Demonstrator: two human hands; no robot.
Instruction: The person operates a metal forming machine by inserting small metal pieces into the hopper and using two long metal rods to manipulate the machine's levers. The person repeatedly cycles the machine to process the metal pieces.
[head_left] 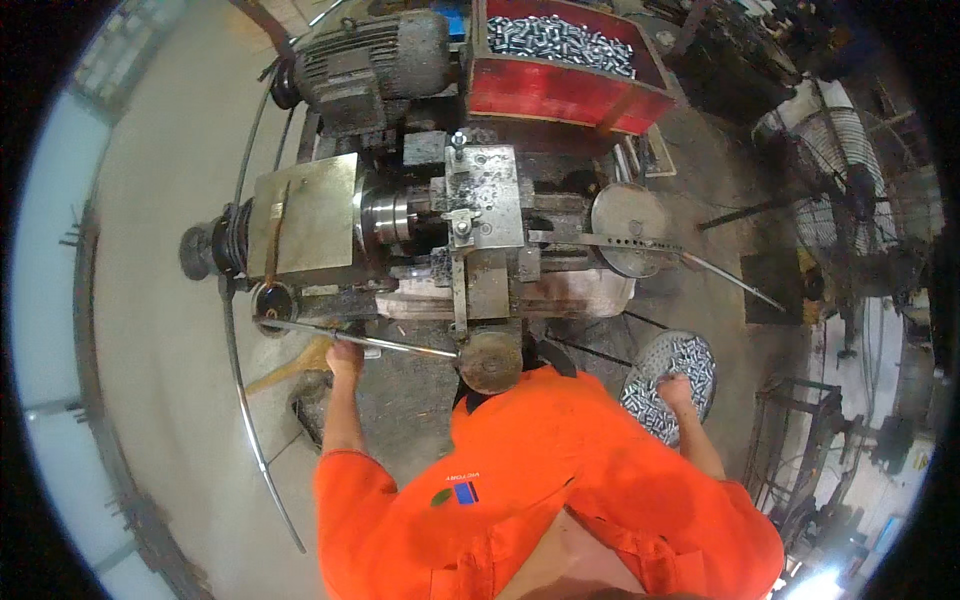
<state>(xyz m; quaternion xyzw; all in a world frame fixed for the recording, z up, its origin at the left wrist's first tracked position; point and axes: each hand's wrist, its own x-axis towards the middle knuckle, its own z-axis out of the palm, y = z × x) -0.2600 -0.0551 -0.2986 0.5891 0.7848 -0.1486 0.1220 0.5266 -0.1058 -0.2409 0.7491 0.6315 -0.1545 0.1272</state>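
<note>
Left hand (345,357) is wrapped around the long steel lever (355,338) at the front of the lathe (400,230), fingers closed on the bar near its outer end. Right hand (675,390) is down in the round perforated tray (668,385) at the person's right, resting on the heap of small metal pieces (690,362); the fingers look curled into the pile, though I cannot tell whether one piece is already pinched between them. That tray sits low, well apart from the machine's chuck (388,218), while the red bin (560,75) behind the lathe is loaded with more small metal parts.

By my reading, this is the fetch step: one hand minding the lever, the other picking a piece from the tray. The chuck looks bare, though the clamp block (480,195) partly hides the space beside it.

The next move, as I judge it, calls for a clean single-piece grab, then a carry leftward across the body to the chuck, clear of the round handwheel (490,362) just in front of the orange shirt (540,480). The left hand needs to keep the lever steady until the piece is seated. A loose grip could drop it onto the floor (160,300).
</note>
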